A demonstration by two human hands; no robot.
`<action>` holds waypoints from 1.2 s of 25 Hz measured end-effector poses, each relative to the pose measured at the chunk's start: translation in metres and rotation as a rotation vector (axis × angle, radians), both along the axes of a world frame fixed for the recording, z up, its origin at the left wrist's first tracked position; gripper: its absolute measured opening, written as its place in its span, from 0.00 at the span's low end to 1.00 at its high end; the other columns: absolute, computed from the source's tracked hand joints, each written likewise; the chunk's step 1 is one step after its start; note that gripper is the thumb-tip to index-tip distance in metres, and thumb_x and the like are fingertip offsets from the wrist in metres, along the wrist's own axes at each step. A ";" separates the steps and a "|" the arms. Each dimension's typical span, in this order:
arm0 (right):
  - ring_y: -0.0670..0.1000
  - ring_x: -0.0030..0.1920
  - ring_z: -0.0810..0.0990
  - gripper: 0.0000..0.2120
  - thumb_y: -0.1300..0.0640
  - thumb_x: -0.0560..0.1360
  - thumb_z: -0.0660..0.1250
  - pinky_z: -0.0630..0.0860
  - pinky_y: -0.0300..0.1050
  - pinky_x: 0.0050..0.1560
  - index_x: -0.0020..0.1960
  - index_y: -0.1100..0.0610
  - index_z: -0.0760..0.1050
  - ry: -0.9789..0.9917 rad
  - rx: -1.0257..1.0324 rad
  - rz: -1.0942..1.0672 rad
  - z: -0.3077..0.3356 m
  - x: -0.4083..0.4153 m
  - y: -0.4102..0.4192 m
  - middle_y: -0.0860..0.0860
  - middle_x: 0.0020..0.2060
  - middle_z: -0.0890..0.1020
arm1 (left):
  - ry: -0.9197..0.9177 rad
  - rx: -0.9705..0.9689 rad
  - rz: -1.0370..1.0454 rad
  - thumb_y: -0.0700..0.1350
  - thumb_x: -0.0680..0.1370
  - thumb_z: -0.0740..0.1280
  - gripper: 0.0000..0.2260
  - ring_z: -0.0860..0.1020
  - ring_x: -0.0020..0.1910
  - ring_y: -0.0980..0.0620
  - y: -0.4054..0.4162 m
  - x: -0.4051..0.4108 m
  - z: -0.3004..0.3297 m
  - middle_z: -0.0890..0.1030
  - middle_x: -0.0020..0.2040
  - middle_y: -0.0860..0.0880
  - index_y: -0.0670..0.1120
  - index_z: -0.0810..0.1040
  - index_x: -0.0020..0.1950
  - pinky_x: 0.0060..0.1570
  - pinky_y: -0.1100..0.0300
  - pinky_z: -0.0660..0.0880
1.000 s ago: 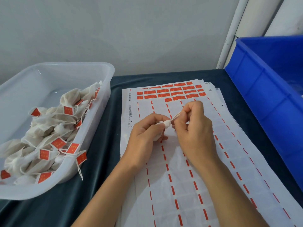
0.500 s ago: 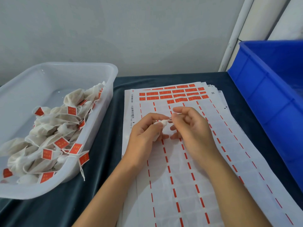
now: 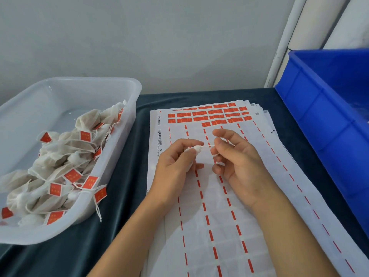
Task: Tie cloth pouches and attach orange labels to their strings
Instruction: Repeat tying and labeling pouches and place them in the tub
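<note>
My left hand grips a small white cloth pouch, whose gathered neck pokes out between thumb and fingers. A thin white string runs from that neck to my right hand, which holds it with curled fingers just to the right. Both hands hover over a stack of label sheets. Orange labels remain only in the sheet's top rows; below them the backing is peeled, with orange dashes left.
A clear plastic tub at the left holds several tied pouches with orange labels; one string hangs over its rim. A blue crate stands at the right. Dark cloth covers the table. A grey wall rises behind.
My right hand has moved a little to the right, away from the left, drawing the string out from the pouch's neck. The left hand keeps its grip on the pouch.
</note>
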State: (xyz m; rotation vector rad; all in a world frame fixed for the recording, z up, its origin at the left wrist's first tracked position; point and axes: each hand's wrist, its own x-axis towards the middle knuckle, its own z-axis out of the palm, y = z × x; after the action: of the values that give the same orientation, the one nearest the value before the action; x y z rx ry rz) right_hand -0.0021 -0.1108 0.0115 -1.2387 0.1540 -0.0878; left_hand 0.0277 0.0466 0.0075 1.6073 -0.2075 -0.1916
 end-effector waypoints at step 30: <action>0.37 0.36 0.80 0.05 0.48 0.82 0.67 0.74 0.28 0.32 0.51 0.44 0.82 -0.029 -0.579 -0.308 0.026 0.014 -0.013 0.37 0.38 0.83 | 0.108 -0.049 0.034 0.49 0.82 0.71 0.09 0.86 0.52 0.53 0.003 0.000 0.000 0.88 0.47 0.52 0.53 0.85 0.43 0.64 0.46 0.79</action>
State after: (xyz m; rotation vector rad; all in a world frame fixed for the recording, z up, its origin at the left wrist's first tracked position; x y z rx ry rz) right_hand 0.0120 -0.1238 0.0374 -1.7818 0.3080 -0.4410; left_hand 0.0276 0.0493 0.0072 1.5465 -0.1005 -0.2449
